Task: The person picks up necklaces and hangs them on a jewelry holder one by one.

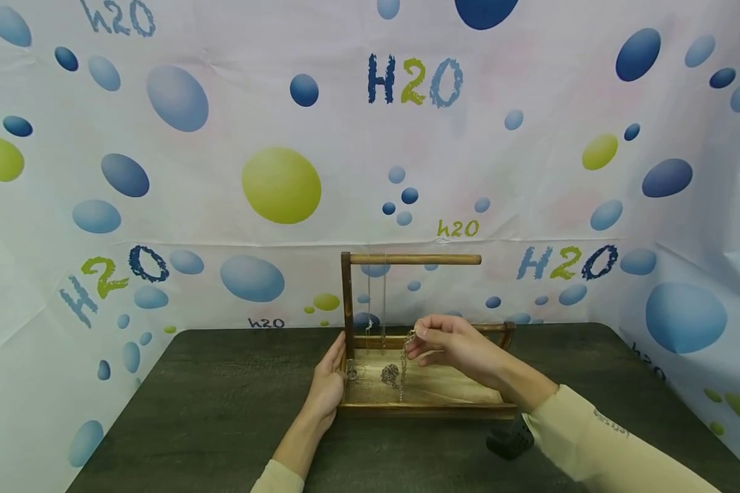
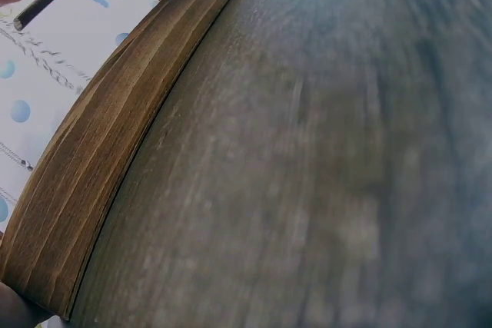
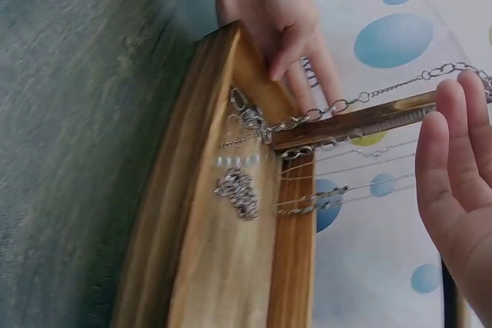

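A silver-coloured link chain (image 1: 403,373) hangs down from my right hand (image 1: 450,342), pinched at its top between thumb and fingertips. Its large links (image 3: 364,98) show in the right wrist view. Below it stands a wooden jewellery stand (image 1: 428,412), a shallow tray with an upright post and a crossbar (image 1: 416,259). My left hand (image 1: 325,387) rests against the tray's left end, fingers straight. Thin chains (image 1: 384,301) hang from the crossbar near the post. In the tray lie a heaped chain (image 1: 390,375) and more silver-coloured jewellery (image 1: 353,370) in the left corner.
The stand sits on a dark wooden table (image 1: 240,390), close to a white backdrop (image 1: 370,137) printed with bubbles and lettering. The crossbar's right end is free. A black object (image 1: 509,438) is beside my right cuff.
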Demonstrator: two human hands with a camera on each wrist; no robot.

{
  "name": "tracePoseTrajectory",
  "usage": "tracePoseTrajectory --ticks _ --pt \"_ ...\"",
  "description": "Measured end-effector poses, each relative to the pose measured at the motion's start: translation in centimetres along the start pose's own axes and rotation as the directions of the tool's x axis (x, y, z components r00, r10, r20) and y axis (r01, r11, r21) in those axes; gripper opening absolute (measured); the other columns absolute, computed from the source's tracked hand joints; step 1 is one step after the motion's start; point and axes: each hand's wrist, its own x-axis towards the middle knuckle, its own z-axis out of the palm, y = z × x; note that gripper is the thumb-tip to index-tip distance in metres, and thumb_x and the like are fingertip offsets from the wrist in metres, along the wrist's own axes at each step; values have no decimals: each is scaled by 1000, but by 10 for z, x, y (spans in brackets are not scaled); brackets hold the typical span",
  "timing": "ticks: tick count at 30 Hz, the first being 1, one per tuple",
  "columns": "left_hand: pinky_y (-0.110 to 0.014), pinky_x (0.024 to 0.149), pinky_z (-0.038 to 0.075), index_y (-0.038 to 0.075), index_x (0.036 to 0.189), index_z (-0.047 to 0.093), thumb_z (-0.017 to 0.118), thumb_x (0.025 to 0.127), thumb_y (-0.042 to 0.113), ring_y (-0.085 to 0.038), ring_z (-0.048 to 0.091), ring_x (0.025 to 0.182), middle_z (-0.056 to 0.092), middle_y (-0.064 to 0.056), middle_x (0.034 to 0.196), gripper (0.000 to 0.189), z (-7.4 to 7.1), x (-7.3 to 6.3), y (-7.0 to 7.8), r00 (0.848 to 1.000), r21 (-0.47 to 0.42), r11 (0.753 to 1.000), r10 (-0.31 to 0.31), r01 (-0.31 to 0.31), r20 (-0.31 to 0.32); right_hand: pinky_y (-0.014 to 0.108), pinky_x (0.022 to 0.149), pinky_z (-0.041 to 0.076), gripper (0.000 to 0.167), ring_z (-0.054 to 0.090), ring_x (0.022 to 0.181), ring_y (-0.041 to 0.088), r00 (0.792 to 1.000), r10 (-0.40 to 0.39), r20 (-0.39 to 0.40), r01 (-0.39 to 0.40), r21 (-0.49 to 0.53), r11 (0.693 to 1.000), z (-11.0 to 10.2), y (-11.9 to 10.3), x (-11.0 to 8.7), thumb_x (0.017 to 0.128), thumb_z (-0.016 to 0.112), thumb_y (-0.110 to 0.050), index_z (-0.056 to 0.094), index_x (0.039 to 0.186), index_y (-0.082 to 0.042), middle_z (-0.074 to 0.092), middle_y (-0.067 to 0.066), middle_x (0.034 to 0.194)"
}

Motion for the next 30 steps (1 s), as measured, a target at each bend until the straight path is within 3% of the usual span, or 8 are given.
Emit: tracePoseTrajectory --ticks 5,10,15,21,30 --pt "-51 101 25 11 162 19 25 81 -22 -36 5 152 13 -18 166 88 1 1 -1 1000 6 1000 -1 1 -13 48 98 47 21 59 118 40 999 -21 25 21 -6 1000 3 -12 5 107 50 -24 56 106 -5 66 18 117" --pt "-51 104 22 11 162 21 25 80 -23 -35 6 152 15 -19 165 88 2 2 -1 1000 3 1000 1 -1 -23 52 104 42 21 60 118 35 998 -48 33 48 20 999 7 -21 9 108 46 -23 57 106 -6 69 13 118" --pt "-51 101 25 12 162 20 25 82 -21 -36 5 152 14 -19 166 87 3 1 -2 1000 0 1000 -3 3 -16 50 104 43 20 64 114 32 999 -30 -20 31 57 998 14 -30 14 107 48 -23 59 103 -7 71 11 114" --pt "-51 100 25 12 162 21 25 82 -21 -36 5 152 14 -19 165 86 3 -1 -3 1000 -2 1000 3 -3 -13 46 105 43 14 70 97 20 992 -48 -115 67 167 984 25 -41 17 105 52 -15 65 101 -9 74 4 101" --pt "-51 102 25 12 162 21 25 83 -21 -36 6 152 15 -19 165 86 4 -3 -4 1000 -1 1000 5 -5 -24 40 97 50 18 71 95 18 983 -107 -148 132 177 975 31 -56 19 101 57 -5 67 114 1 75 7 104"
